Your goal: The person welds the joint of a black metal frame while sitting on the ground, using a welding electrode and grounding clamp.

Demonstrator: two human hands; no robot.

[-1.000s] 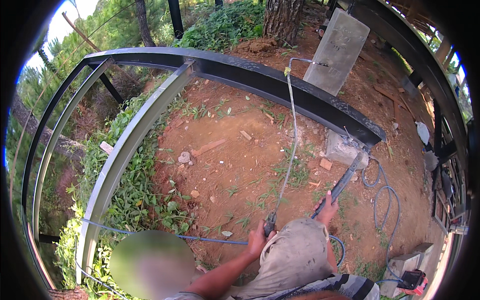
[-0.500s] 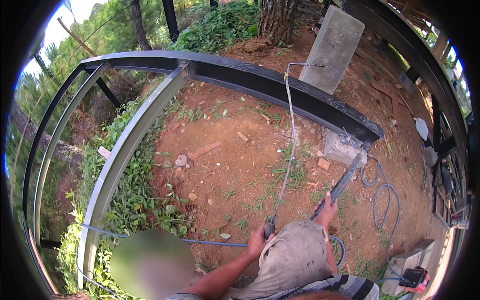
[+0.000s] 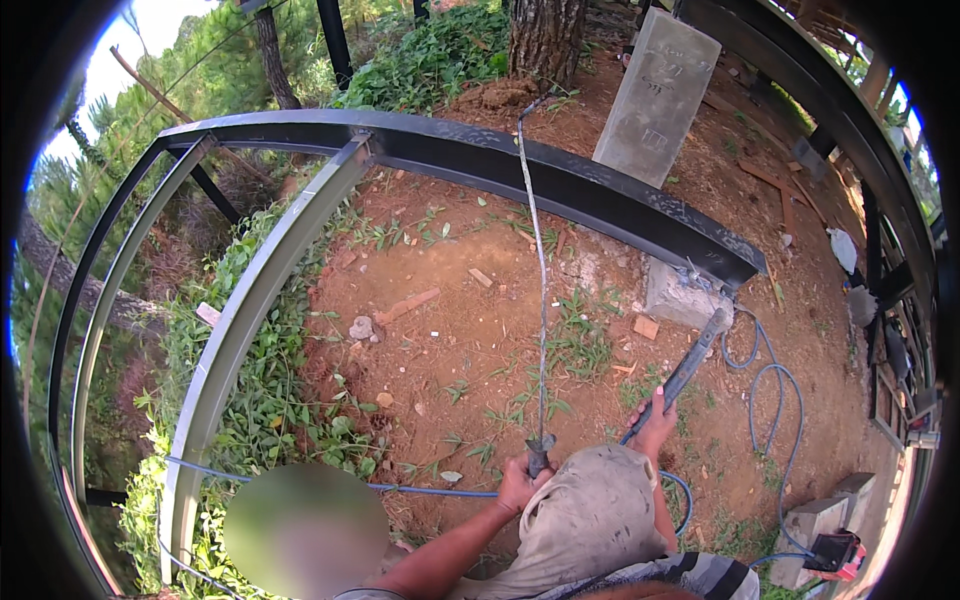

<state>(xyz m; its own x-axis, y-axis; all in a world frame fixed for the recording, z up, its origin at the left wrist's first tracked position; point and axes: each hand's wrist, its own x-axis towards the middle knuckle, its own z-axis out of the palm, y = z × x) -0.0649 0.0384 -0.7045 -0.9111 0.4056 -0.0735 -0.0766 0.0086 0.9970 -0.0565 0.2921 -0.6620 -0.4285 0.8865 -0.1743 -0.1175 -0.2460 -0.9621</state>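
Note:
My left hand (image 3: 522,482) is closed around the dark grip of a long thin rod (image 3: 541,330). The rod reaches away from me across the black steel beam (image 3: 560,180), and its bent dark end shows beyond the beam near the tree base. Whether the rod touches the beam, I cannot tell. In my right hand (image 3: 655,420) is a long dark flat bar (image 3: 688,362), fingers wrapped round its near part. That bar slants up and right, its far end close to a small concrete block (image 3: 682,298) under the beam's right end. My knee in stained trousers (image 3: 590,500) lies between the hands.
A blue cable (image 3: 440,490) crosses the soil and loops at right, reaching a red-and-black device (image 3: 835,555) by concrete blocks. Grey steel beams (image 3: 270,260) stand at left over green plants. A concrete slab (image 3: 655,100) lies beyond the beam, beside a tree trunk (image 3: 545,40).
The rod's far end has swung left, from in front of the concrete slab toward the tree base. My left hand has turned slightly with it; the right hand and dark bar have barely moved.

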